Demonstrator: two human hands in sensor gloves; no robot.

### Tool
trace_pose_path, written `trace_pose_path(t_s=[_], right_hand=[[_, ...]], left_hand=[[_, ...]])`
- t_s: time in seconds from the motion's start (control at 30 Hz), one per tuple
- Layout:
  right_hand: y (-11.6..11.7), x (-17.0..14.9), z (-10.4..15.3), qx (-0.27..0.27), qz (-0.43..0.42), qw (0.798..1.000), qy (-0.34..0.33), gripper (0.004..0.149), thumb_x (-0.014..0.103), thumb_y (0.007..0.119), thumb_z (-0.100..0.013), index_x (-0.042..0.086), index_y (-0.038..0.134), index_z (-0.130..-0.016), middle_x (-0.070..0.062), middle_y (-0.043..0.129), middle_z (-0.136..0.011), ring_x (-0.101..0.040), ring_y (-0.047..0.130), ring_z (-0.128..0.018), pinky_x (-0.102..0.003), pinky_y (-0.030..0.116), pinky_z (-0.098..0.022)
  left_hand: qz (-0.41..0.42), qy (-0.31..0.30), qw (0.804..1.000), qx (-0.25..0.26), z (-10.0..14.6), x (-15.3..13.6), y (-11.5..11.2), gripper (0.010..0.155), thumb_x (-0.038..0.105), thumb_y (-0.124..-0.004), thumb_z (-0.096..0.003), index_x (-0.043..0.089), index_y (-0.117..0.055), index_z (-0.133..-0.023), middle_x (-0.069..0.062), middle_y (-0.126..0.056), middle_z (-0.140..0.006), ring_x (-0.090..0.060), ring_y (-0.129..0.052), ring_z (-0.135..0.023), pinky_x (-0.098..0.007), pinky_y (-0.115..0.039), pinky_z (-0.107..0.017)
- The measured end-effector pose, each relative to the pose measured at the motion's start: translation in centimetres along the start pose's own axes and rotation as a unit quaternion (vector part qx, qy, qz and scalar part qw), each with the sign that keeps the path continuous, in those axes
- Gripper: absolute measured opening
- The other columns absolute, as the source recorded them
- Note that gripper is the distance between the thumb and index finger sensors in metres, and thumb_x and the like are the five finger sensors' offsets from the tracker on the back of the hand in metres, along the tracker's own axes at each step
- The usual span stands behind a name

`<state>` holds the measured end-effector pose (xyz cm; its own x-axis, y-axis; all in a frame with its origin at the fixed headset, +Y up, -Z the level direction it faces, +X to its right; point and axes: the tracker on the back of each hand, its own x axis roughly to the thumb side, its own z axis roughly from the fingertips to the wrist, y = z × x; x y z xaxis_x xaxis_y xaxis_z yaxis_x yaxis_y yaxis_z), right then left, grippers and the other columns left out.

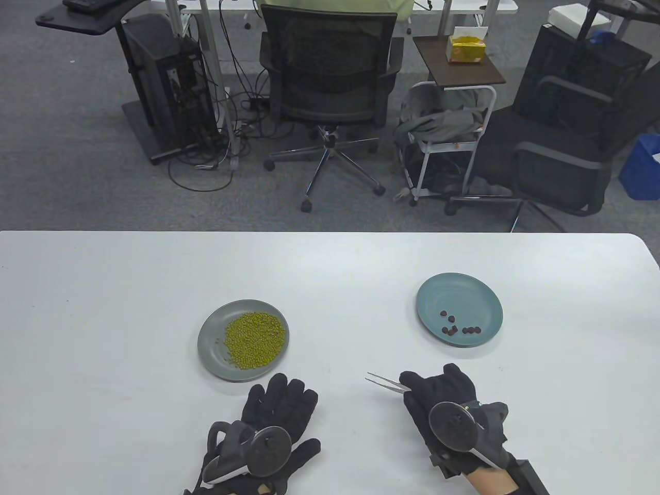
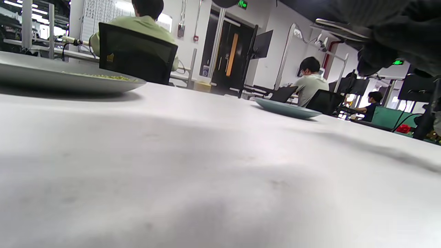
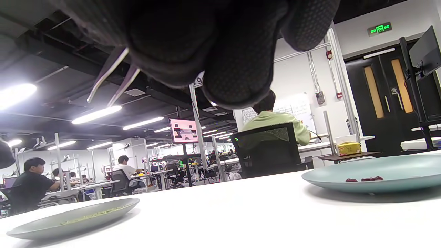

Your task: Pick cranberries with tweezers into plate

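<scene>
The left hand (image 1: 281,407) is laid flat, fingers spread, on the worktop (image 1: 103,289); tweezers (image 1: 385,382) are gripped by the right hand (image 1: 441,399), tips pointed up-left.

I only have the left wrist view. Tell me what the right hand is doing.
Observer: The right hand holds tweezers, tips pointing away from the blue plate.
Operator: Report what's on that blue plate.
Observer: A few dark red cranberries near its front edge.
Operator: Say whether the tweezers carry one.
Observer: No, the tips are apart with nothing between them.
Operator: Now give me the left hand.
Observer: The left hand rests flat on the table, just in front of the grey plate of green beans.
</scene>
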<state>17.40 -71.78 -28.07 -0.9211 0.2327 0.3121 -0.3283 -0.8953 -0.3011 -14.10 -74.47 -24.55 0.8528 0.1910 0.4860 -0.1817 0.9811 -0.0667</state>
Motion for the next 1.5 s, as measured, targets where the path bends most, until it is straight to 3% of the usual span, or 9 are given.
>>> trace_pose_path(t_s=[0.17,0.57,0.77,1.03,1.3,1.5], right_hand=[[0.4,0.4,0.2,0.011,0.004,1.0,-0.006,0.049,0.051,0.064,-0.039,0.035,0.072,-0.084,0.018,0.088,-0.058,-0.01,0.091,-0.064,-0.048,0.052,-0.075],[2.9,1.0,-0.5,0.06,0.046,0.997,-0.004,0.049,0.046,0.064,-0.04,0.035,0.068,-0.087,0.017,0.089,-0.065,-0.012,0.09,-0.07,-0.049,0.051,-0.075],[4.5,1.4,-3.1,0.129,0.145,0.981,-0.006,0.05,0.043,0.066,-0.04,0.035,0.067,-0.089,0.016,0.091,-0.069,-0.014,0.09,-0.073,-0.049,0.052,-0.075],[7.0,3.1,-7.8,0.131,0.194,0.972,0.003,0.05,0.043,0.065,-0.039,0.036,0.067,-0.089,0.016,0.09,-0.069,-0.014,0.09,-0.074,-0.049,0.05,-0.076],[9.8,4.2,-11.6,0.133,0.215,0.966,0.056,0.05,0.043,0.066,-0.04,0.036,0.067,-0.088,0.016,0.091,-0.069,-0.015,0.09,-0.074,-0.049,0.049,-0.076],[12.1,4.8,-12.7,0.167,0.304,0.937,0.036,0.049,0.044,0.071,-0.037,0.035,0.073,-0.086,0.015,0.099,-0.068,-0.013,0.097,-0.069,-0.046,0.058,-0.073]], left_hand=[[-0.036,-0.008,0.999,0.026,-0.2,-0.1,0.2,0.08,0.069,-0.065,-0.0446,0.037,-0.029,-0.109,0.004,-0.038,-0.115,-0.031,-0.026,-0.112,-0.062,-0.028,-0.079],[-0.008,0.0,1.0,0.011,-0.8,-1.7,-0.7,0.081,0.068,-0.065,-0.0447,0.036,-0.028,-0.109,0.003,-0.037,-0.114,-0.031,-0.025,-0.112,-0.062,-0.027,-0.078],[-0.004,0.002,1.0,0.012,-0.9,-2.1,-0.7,0.081,0.069,-0.065,-0.0448,0.036,-0.027,-0.109,0.003,-0.037,-0.114,-0.031,-0.025,-0.112,-0.062,-0.027,-0.078],[0.009,0.001,1.0,0.027,-0.4,-2.2,-0.2,0.081,0.068,-0.065,-0.0448,0.036,-0.028,-0.108,0.003,-0.038,-0.114,-0.031,-0.026,-0.112,-0.062,-0.027,-0.078],[0.015,0.0,1.0,0.025,-0.3,-2.2,-0.1,0.081,0.068,-0.065,-0.0447,0.035,-0.028,-0.109,0.003,-0.038,-0.114,-0.031,-0.026,-0.112,-0.062,-0.028,-0.078],[0.018,-0.001,1.0,0.022,-0.3,-2.3,-0.2,0.08,0.068,-0.065,-0.045,0.035,-0.028,-0.108,0.003,-0.039,-0.114,-0.031,-0.027,-0.112,-0.062,-0.028,-0.078]])
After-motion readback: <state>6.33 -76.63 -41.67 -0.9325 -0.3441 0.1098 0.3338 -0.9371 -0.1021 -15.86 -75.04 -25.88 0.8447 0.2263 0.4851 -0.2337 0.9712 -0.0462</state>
